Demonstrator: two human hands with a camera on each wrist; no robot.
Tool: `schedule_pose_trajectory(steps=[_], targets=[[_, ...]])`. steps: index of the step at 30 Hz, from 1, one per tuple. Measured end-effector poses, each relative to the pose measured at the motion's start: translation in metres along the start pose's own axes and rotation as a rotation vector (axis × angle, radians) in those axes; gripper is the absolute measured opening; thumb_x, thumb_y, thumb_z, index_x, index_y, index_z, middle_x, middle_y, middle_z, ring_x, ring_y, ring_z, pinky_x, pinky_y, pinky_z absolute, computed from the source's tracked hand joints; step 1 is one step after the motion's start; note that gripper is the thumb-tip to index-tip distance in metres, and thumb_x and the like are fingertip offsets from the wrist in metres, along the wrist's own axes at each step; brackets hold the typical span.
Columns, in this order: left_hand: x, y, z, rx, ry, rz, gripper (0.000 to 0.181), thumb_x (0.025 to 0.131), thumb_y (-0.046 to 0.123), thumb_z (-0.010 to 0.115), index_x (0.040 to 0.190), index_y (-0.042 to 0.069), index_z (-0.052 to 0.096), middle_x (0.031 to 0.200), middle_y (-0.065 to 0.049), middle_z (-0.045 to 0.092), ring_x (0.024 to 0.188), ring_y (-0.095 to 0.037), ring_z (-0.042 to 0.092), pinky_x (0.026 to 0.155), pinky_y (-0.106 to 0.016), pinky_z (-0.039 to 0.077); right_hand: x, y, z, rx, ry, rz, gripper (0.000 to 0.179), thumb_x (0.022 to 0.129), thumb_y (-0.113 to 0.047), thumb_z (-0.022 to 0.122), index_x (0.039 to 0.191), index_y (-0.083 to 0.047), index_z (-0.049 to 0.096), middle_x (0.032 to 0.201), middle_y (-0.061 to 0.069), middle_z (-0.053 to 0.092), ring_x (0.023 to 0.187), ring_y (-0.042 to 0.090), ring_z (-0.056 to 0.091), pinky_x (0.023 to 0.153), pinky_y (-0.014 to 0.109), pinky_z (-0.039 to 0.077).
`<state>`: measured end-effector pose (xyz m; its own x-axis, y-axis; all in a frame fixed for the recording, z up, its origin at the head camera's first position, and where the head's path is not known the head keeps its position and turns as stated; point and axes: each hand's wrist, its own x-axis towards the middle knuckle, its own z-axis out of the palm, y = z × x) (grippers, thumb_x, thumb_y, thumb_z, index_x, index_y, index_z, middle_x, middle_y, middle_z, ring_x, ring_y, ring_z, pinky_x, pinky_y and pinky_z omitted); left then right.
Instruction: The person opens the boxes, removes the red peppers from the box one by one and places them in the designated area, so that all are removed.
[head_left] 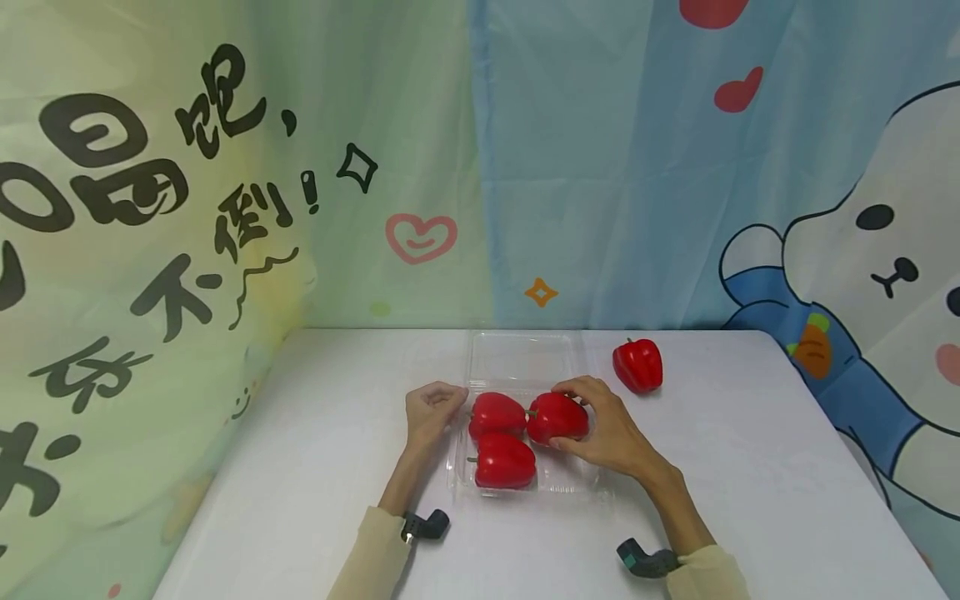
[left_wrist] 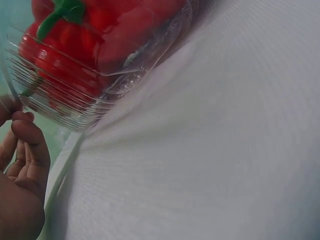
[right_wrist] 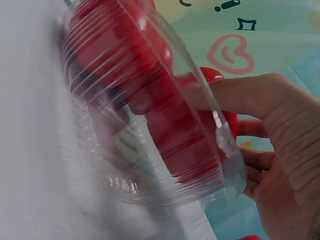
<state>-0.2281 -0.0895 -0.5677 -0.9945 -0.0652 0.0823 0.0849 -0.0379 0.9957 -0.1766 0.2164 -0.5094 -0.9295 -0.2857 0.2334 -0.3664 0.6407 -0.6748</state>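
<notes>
A clear plastic clamshell box [head_left: 570,479] lies with its lid [head_left: 525,354] folded back toward the far edge. Two red bell peppers fill its left half, one toward the back [head_left: 497,414] and one in front [head_left: 505,461]. My right hand [head_left: 611,429] grips a third red bell pepper [head_left: 557,418] inside the back right part of the box, thumb on the near side and fingers over the far side. At the box's left rim, my left hand [head_left: 433,412] pinches the plastic edge between thumb and forefinger; the left wrist view shows these fingertips [left_wrist: 22,117] at the ridged wall.
Another red bell pepper [head_left: 637,366] lies on the white table [head_left: 330,433], right of the lid near the back edge. A printed curtain [head_left: 562,167] hangs behind the table. Dark camera mounts [head_left: 426,525] are strapped to both wrists.
</notes>
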Motion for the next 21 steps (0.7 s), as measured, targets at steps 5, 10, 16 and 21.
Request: schedule_pose_trajectory(steps=[5, 10, 16, 21], targets=[[-0.0006, 0.0010, 0.0000, 0.003, 0.008, -0.012, 0.016, 0.095, 0.006, 0.081, 0.095, -0.010, 0.078, 0.072, -0.022, 0.073, 0.056, -0.009, 0.059, 0.055, -0.020, 0.047, -0.0009, -0.0028, -0.0012, 0.004, -0.021, -0.001, 0.088, 0.068, -0.020, 0.101, 0.146, -0.014, 0.059, 0.144, 0.012, 0.067, 0.133, 0.037, 0.063, 0.099, 0.058, 0.063], [0.0001, -0.0004, -0.0002, 0.017, 0.006, -0.006, 0.015, 0.096, 0.007, 0.080, 0.095, -0.008, 0.079, 0.075, -0.027, 0.072, 0.056, -0.009, 0.058, 0.055, -0.020, 0.047, -0.0009, -0.0037, -0.0010, 0.022, -0.004, -0.004, 0.089, 0.067, -0.019, 0.101, 0.146, -0.013, 0.060, 0.144, 0.012, 0.068, 0.133, 0.036, 0.065, 0.099, 0.056, 0.064], [0.0004, -0.0010, -0.0007, 0.028, 0.003, 0.003, 0.015, 0.096, 0.007, 0.080, 0.094, -0.007, 0.079, 0.073, -0.025, 0.072, 0.055, -0.009, 0.058, 0.054, -0.020, 0.047, -0.0018, -0.0031, -0.0002, 0.042, 0.045, 0.000, 0.086, 0.069, -0.018, 0.102, 0.145, -0.012, 0.063, 0.143, 0.014, 0.070, 0.130, 0.037, 0.067, 0.097, 0.056, 0.064], [0.0002, -0.0003, -0.0005, 0.028, 0.004, 0.007, 0.014, 0.096, 0.007, 0.080, 0.093, -0.007, 0.079, 0.074, -0.028, 0.071, 0.055, -0.009, 0.058, 0.054, -0.020, 0.046, -0.0029, 0.0001, 0.0004, 0.073, 0.096, -0.010, 0.082, 0.070, -0.018, 0.102, 0.144, -0.012, 0.065, 0.141, 0.013, 0.072, 0.128, 0.035, 0.068, 0.098, 0.050, 0.065]])
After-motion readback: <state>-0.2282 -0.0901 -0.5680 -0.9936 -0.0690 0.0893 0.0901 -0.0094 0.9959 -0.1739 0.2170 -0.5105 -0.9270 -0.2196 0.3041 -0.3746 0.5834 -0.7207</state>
